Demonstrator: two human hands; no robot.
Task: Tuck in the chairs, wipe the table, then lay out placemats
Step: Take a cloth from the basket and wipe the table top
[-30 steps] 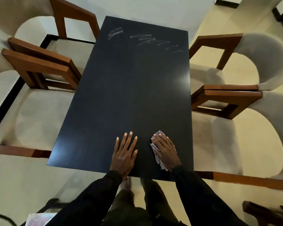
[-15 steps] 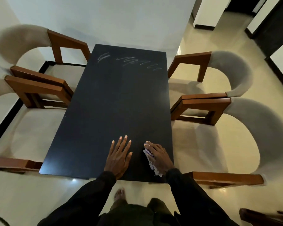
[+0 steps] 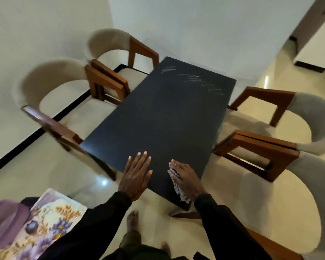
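Note:
A black rectangular table stretches away from me, with white scribble marks near its far end. My left hand lies flat on the near edge, fingers spread, holding nothing. My right hand presses a crumpled checked cloth onto the near right corner. Two beige chairs with wooden arms stand on the left and two on the right, their seats under the table's sides. A floral placemat lies at the bottom left.
A purple cloth-like thing sits beside the placemat on a dark surface. White walls stand behind and left of the table. Glossy cream floor surrounds it. My bare feet show below the table's near edge. A doorway opens at the far right.
The view has pulled back and swung left, bringing the floral placemat into sight. Both hands stay at the near edge of the table, the right still on the cloth.

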